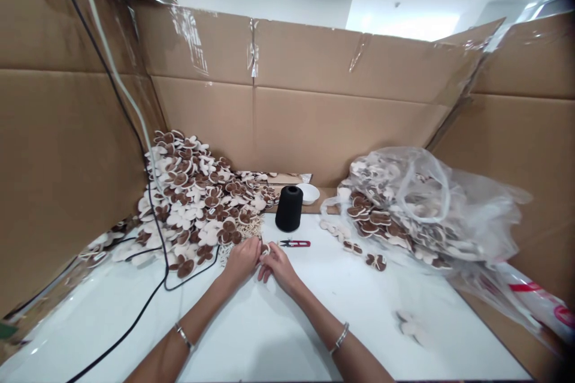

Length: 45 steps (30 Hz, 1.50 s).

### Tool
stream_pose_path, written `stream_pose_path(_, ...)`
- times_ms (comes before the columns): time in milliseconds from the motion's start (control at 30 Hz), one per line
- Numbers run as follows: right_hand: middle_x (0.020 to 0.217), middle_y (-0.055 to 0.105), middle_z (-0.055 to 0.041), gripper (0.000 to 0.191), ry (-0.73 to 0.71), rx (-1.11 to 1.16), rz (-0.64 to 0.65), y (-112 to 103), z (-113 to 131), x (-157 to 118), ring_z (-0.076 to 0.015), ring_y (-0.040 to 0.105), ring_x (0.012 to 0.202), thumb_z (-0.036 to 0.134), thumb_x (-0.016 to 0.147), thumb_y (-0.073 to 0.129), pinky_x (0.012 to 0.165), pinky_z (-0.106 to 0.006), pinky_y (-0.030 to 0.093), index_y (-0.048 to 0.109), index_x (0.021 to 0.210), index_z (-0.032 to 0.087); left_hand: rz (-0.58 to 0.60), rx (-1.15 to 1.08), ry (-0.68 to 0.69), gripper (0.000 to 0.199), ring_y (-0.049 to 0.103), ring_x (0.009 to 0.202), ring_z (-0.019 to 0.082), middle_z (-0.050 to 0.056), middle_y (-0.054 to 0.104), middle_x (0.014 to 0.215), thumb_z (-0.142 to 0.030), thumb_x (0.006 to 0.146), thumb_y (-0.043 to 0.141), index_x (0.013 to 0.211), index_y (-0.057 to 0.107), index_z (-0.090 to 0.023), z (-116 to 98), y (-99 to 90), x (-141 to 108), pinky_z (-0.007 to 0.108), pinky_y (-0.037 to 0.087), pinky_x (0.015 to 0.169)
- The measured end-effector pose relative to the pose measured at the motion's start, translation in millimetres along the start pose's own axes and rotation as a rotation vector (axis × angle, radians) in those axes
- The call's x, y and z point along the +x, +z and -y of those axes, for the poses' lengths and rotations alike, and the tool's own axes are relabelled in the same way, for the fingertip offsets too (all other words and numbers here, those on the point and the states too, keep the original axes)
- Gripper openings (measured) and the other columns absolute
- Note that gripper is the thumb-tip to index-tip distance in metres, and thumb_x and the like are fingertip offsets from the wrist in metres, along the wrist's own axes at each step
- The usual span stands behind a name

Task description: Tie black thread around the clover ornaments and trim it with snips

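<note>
Near the middle of the white table, my left hand (244, 258) and my right hand (275, 264) meet, fingers closed around a small brown and white piece (265, 248) that they mostly cover. Just behind them stands a black thread cone (288, 209). Red-handled thread snips (300, 243) lie to the right of my fingers. At the left rises a large heap of brown and white flower-shaped pieces (193, 191), its edge close to my left hand. Small beige bits (248, 225) lie between that heap and the cone.
A clear plastic bag (467, 203) with more flower pieces sits at the right. A few loose pieces (376, 261) lie before it. Behind the cone is a white bowl (309, 193). A black cable (148, 302) crosses the left side; cardboard walls (314, 125) surround the table (350, 311).
</note>
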State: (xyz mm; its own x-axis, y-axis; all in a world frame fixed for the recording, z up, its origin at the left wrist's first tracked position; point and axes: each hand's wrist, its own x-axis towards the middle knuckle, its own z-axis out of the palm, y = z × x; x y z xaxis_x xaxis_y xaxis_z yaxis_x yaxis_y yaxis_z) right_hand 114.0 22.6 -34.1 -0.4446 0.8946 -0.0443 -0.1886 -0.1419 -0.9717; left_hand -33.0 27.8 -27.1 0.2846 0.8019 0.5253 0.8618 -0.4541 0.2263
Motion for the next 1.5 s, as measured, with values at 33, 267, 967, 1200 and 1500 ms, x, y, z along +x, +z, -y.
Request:
stream_pose_path(33, 0.061, 0.061, 0.0031, 0.047, 0.015, -0.004, -0.015, 1.6, 2.3, -0.8, -0.0135, 0.058, 0.041, 0.061, 0.074, 0.061, 0.033, -0.019, 0.038, 0.039, 0.083, 0.021, 0.004, -0.023, 0.014, 0.030, 0.058, 0.067, 0.021, 0.007, 0.058, 0.068, -0.023, 0.097, 0.030, 0.074, 0.049, -0.018, 0.7, -0.5, 0.2, 0.028, 0.038, 0.056)
stream_pose_path(267, 0.048, 0.042, 0.0093, 0.049, -0.052, -0.034, -0.148, 5.9, 2.8, 1.7, -0.0051, 0.035, 0.036, 0.068, 0.080, 0.052, 0.034, -0.017, 0.021, 0.040, 0.073, 0.021, 0.010, -0.226, -0.012, 0.029, 0.055, 0.059, 0.019, 0.003, 0.053, 0.063, -0.027, 0.096, 0.029, 0.072, 0.045, -0.021, -4.8, -1.4, 1.9, 0.029, 0.038, 0.056)
stream_pose_path(967, 0.057, 0.045, 0.0038, 0.042, -0.245, -0.319, -0.383, -1.2, -4.4, 1.3, -0.0132, 0.043, 0.052, 0.060, 0.091, 0.036, 0.049, -0.025, 0.034, 0.048, 0.077, 0.023, -0.009, -0.894, -0.496, 0.037, 0.051, 0.059, 0.016, -0.003, 0.053, 0.062, -0.053, 0.087, 0.050, 0.071, 0.053, -0.020, -38.5, 2.5, 14.5, 0.027, 0.038, 0.061)
stream_pose_path(1200, 0.048, 0.033, 0.0095, 0.046, -0.137, -0.057, -0.299, 2.6, -3.1, 8.1, -0.0087, 0.030, 0.041, 0.069, 0.081, 0.045, 0.040, -0.021, 0.024, 0.040, 0.074, 0.023, -0.147, -1.038, -0.612, 0.041, 0.055, 0.067, 0.017, 0.000, 0.056, 0.068, -0.057, 0.083, 0.051, 0.073, 0.054, -0.018, -43.2, 12.3, 19.1, 0.028, 0.043, 0.066)
stream_pose_path(1500, 0.044, 0.034, 0.0110, 0.052, -0.087, 0.182, -0.252, 13.0, 6.4, 0.6, -0.0063, 0.026, 0.033, 0.073, 0.074, 0.052, 0.034, -0.019, 0.016, 0.036, 0.074, 0.024, -0.251, -1.247, -0.795, 0.046, 0.036, 0.039, 0.008, -0.009, 0.034, 0.048, -0.064, 0.079, 0.048, 0.064, 0.035, -0.022, -52.8, 22.3, 23.7, 0.021, 0.031, 0.040)
